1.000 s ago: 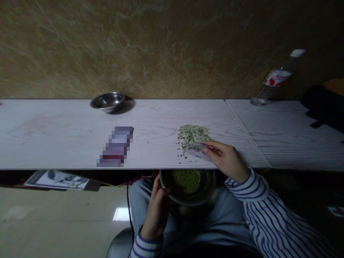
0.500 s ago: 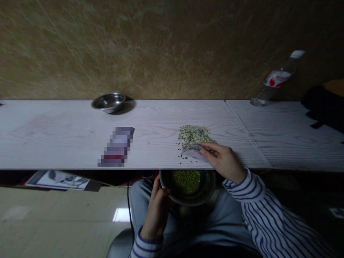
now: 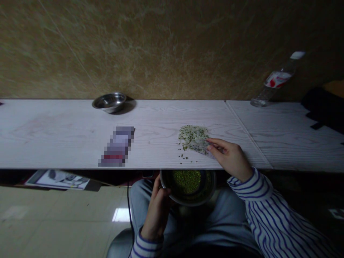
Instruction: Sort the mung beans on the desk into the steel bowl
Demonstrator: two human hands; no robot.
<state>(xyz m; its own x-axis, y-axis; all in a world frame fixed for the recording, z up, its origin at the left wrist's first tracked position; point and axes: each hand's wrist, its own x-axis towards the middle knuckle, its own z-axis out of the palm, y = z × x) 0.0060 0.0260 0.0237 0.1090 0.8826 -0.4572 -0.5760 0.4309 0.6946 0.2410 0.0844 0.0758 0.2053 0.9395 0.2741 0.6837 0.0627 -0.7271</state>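
Note:
My left hand (image 3: 158,209) grips the left rim of a metal bowl (image 3: 177,200), which sits just under the table's front edge, above my lap. Inside it lie many small green beans (image 3: 186,181) that look like mung beans. On the tabletop is a spread pile (image 3: 192,133) of green beans mixed with small white grains. At this pile's near right side my right hand (image 3: 228,154) pinches a thin, see-through plastic piece (image 3: 200,146) between thumb and fingers. The piece lies low over the pile; its exact kind is unclear. A few stray beans (image 3: 184,157) lie near the front edge.
An empty-looking steel bowl (image 3: 109,103) stands at the back left by the wall. A blurred-out phone-like object (image 3: 116,147) lies left of the pile. A clear plastic bottle (image 3: 278,79) and a dark item (image 3: 325,107) are at the right. The table's front edge (image 3: 67,168) runs above my knees.
My right hand has moved right with the plastic piece, uncovering more table and stray beans at the pile's near side. My left hand and the bowl stay put.

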